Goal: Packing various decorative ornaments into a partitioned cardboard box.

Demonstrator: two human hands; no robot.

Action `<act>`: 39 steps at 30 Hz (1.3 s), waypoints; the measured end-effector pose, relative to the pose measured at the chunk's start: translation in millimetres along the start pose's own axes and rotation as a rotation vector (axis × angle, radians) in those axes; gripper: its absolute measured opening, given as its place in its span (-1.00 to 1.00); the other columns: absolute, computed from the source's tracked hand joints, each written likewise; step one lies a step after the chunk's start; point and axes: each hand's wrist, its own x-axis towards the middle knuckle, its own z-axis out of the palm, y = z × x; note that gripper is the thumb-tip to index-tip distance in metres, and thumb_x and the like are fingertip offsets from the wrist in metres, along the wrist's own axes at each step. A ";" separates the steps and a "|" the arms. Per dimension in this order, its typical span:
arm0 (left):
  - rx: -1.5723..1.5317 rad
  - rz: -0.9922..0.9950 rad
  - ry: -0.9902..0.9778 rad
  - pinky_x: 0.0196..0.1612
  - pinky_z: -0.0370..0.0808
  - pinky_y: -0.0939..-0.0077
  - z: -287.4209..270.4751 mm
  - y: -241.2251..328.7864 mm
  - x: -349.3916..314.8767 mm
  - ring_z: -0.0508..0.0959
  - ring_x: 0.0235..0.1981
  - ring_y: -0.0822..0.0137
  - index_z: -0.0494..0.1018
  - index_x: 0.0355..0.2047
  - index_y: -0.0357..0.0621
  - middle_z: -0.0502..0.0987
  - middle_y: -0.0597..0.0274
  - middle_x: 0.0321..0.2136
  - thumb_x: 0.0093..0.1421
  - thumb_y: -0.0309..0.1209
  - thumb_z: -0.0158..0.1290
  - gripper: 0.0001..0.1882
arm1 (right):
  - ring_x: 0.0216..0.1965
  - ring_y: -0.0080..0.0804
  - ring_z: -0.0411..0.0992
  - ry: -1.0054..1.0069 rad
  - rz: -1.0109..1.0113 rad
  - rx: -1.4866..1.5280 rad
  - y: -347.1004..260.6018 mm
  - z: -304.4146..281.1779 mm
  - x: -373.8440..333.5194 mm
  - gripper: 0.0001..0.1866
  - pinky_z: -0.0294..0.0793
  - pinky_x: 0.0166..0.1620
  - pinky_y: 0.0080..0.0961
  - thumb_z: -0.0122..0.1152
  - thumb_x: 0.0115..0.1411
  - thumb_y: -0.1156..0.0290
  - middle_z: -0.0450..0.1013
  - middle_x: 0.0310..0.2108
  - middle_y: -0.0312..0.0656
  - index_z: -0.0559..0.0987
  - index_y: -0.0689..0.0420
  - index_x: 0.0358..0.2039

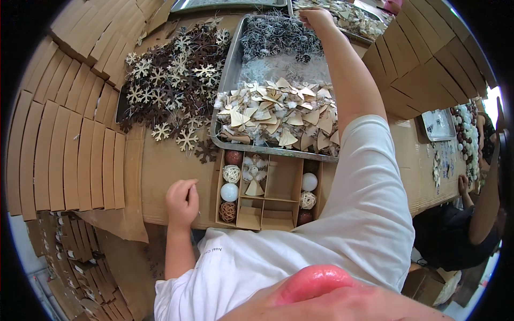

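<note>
My right arm stretches far forward, and my right hand (317, 18) is at the far rim of a metal tray (227, 75). Its fingers are bent together; what they hold, if anything, is too small to make out. Frosted pine cones (278, 37) lie below that hand, and wooden angel ornaments (284, 115) with white fluff fill the tray's near part. My left hand (182, 202) is a loose fist left of a divided cardboard box (281, 179). Inside the box are an angel ornament (254, 176), a white ball (229, 192), a brown woven ball (227, 212) and several other balls.
Brown and pale wooden snowflakes (176, 80) are heaped left of the tray. Stacked cardboard boxes (64, 155) rise at the left, with another stack (428, 59) at the far right. A second tray of wooden pieces (348, 18) lies beyond. Another person (455, 235) is at the right.
</note>
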 end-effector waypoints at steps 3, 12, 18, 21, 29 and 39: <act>-0.139 -0.171 0.089 -0.49 0.35 0.47 0.9 -7.7 -4.0 0.43 -0.58 0.28 0.46 -0.40 -0.28 0.42 0.13 -0.60 0.10 -0.63 -0.05 -0.90 | -0.34 -0.52 0.50 0.006 0.053 -0.127 11.9 8.0 -5.6 -0.65 0.46 -0.33 -0.59 0.26 0.06 0.25 0.53 -0.36 -0.29 0.56 0.15 -0.16; -0.196 -0.214 0.140 -0.48 0.35 0.56 -1.7 -15.2 -7.6 0.42 -0.57 0.41 0.46 -0.38 -0.29 0.41 0.20 -0.60 0.15 -0.61 -0.07 -0.90 | 0.02 -0.18 0.39 -0.018 -0.176 -1.223 8.0 84.1 -41.8 -0.47 0.28 0.08 -0.09 0.23 -0.04 -0.06 0.46 -0.04 -0.18 0.52 -0.17 -0.04; -0.257 -0.261 0.144 -0.47 0.36 0.56 -0.5 -18.3 -9.2 0.43 -0.57 0.42 0.46 -0.38 -0.28 0.41 0.21 -0.59 0.16 -0.60 -0.07 -0.89 | -0.16 -0.20 0.49 -0.053 -0.236 -1.218 6.5 66.5 -40.0 -0.68 0.43 -0.09 -0.27 0.24 -0.05 0.11 0.54 -0.24 -0.20 0.64 -0.14 -0.25; -0.263 -0.251 0.141 -0.47 0.36 0.58 1.7 -17.7 -5.0 0.43 -0.57 0.42 0.47 -0.38 -0.28 0.41 0.22 -0.59 0.16 -0.60 -0.07 -0.90 | -0.31 -0.35 0.53 0.006 -0.243 -0.838 16.9 28.4 -25.4 -0.74 0.48 -0.21 -0.40 0.31 -0.06 0.22 0.57 -0.38 -0.17 0.66 0.01 -0.33; -0.254 -0.263 0.119 -0.47 0.36 0.59 0.3 -14.5 -5.0 0.43 -0.56 0.43 0.47 -0.38 -0.29 0.42 0.21 -0.58 0.16 -0.60 -0.07 -0.90 | -0.15 -0.18 0.47 -0.096 -0.120 -0.695 4.6 -4.2 -46.1 -0.46 0.45 -0.04 -0.37 0.37 -0.09 0.20 0.51 -0.23 -0.08 0.53 0.08 -0.07; -0.276 -0.249 0.153 -0.48 0.35 0.59 -0.2 -16.7 -4.8 0.43 -0.56 0.44 0.46 -0.38 -0.30 0.42 0.21 -0.58 0.16 -0.58 -0.06 -0.90 | 0.14 -0.18 0.26 -0.160 -0.107 -1.532 -11.0 74.9 -80.9 -0.53 0.29 0.07 -0.01 0.23 -0.06 0.09 0.41 0.01 -0.21 0.50 -0.11 -0.09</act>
